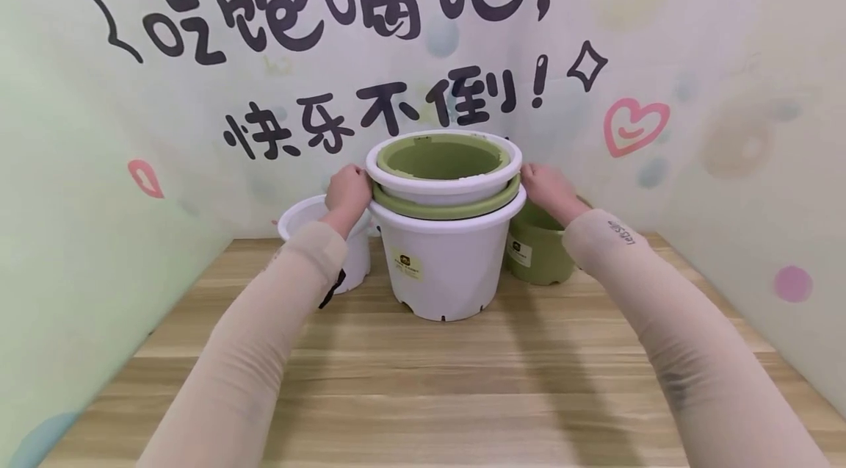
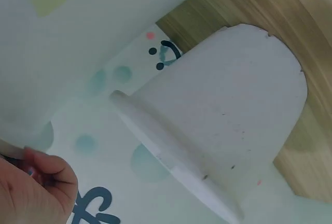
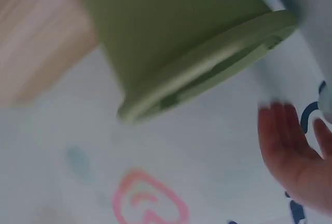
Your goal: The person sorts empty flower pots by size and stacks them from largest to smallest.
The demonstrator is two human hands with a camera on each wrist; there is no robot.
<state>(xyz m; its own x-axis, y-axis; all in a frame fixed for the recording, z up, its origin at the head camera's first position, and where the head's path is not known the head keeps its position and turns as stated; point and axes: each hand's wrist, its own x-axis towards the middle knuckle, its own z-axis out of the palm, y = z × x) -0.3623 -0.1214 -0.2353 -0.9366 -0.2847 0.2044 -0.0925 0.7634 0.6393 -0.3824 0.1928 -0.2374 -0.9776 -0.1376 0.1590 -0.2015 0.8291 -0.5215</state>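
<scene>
A nested stack of plant pots stands in the middle of the table: a large white pot with a label at the bottom, a green pot in it, then an upper white pot and a green pot innermost. On the left of the stack, my left hand has its fingers curled at the pot rims. The left wrist view has its fingertips right at a white rim; the stack partly hides them. At the opposite side, my right hand is beside the upper rims. Its fingers look extended in the right wrist view.
Behind my left forearm stands another white pot. A green pot with a label is at the right, partly behind my right arm. The wood-grain table meets a printed wall at the back and sides.
</scene>
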